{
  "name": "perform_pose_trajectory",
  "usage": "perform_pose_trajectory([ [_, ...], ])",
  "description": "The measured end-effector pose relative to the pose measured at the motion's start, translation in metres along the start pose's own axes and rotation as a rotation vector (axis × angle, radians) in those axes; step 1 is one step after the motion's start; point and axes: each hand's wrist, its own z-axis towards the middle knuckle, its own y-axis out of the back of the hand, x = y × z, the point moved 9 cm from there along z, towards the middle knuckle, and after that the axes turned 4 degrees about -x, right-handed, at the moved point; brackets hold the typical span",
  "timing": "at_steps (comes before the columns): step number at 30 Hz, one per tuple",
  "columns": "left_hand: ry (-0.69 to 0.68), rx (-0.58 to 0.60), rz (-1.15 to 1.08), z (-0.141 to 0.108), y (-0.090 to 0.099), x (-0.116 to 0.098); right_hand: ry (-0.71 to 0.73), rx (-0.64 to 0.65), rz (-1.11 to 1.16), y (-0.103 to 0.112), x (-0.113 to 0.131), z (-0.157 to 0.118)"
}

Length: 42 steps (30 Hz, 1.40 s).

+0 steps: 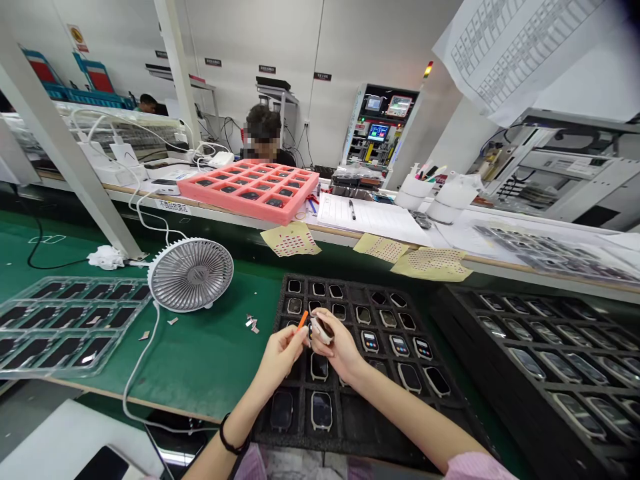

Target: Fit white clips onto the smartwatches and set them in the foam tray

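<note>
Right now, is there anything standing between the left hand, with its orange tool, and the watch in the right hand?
Nothing visible does: the left hand holds the orange tool close beside the watch in the right hand, above the black tray. I cannot tell whether the tool touches the watch.

A round desk fan (193, 275) stands on the green bench (200, 353). Left of the fan lies a clear tray (114, 347) of dark parts (63, 350). Behind the fan, a shelf (340, 235) bears a pink compartmented tray (303, 200); right of the fan, yellow notes (291, 240) hang, and farther right stands a white pen cup (411, 193).
</note>
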Motion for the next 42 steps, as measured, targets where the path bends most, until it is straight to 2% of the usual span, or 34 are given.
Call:
perform_pose_trajectory([
  [3,-0.078,0.016,0.05,0.005,-0.006,-0.01,0.067,-0.024,-0.18,0.003,-0.001,-0.002],
  [5,-0.094,-0.014,0.115,0.007,0.001,-0.01,0.136,-0.036,-0.325,0.012,0.008,0.002],
  [7,-0.129,-0.101,0.245,0.007,0.021,-0.01,0.234,-0.114,-0.541,0.036,0.029,0.013],
  [9,-0.184,-0.218,0.444,0.006,0.051,-0.012,0.368,-0.264,-0.893,0.07,0.064,0.028],
  [10,-0.192,-0.268,0.56,0.005,0.065,-0.012,0.397,-0.306,-0.957,0.087,0.079,0.037],
  [13,-0.134,-0.345,0.823,0.003,0.097,-0.007,0.427,-0.392,-1.083,0.136,0.113,0.062],
  [15,-0.065,-0.353,0.924,0.001,0.108,-0.002,0.435,-0.43,-1.165,0.157,0.122,0.075],
  [20,0.068,-0.286,1.101,-0.003,0.113,0.012,0.398,-0.406,-1.351,0.175,0.113,0.088],
  [23,0.129,-0.281,1.157,-0.003,0.119,0.019,0.399,-0.486,-1.435,0.193,0.123,0.081],
  [26,0.178,-0.284,1.201,-0.002,0.124,0.025,0.365,-0.589,-1.479,0.217,0.136,0.072],
  [28,0.184,-0.28,1.224,-0.001,0.125,0.025,0.335,-0.612,-1.479,0.229,0.14,0.072],
  [31,0.186,-0.298,1.219,-0.002,0.126,0.02,0.324,-0.585,-1.43,0.238,0.142,0.074],
  [35,0.177,-0.332,1.096,-0.006,0.125,0.013,0.351,-0.504,-1.258,0.244,0.141,0.069],
  [39,0.077,-0.29,0.959,-0.005,0.106,0.004,0.386,-0.445,-1.038,0.246,0.14,0.053],
  [42,-0.02,-0.233,0.847,-0.003,0.082,-0.005,0.417,-0.438,-0.857,0.233,0.14,0.044],
])
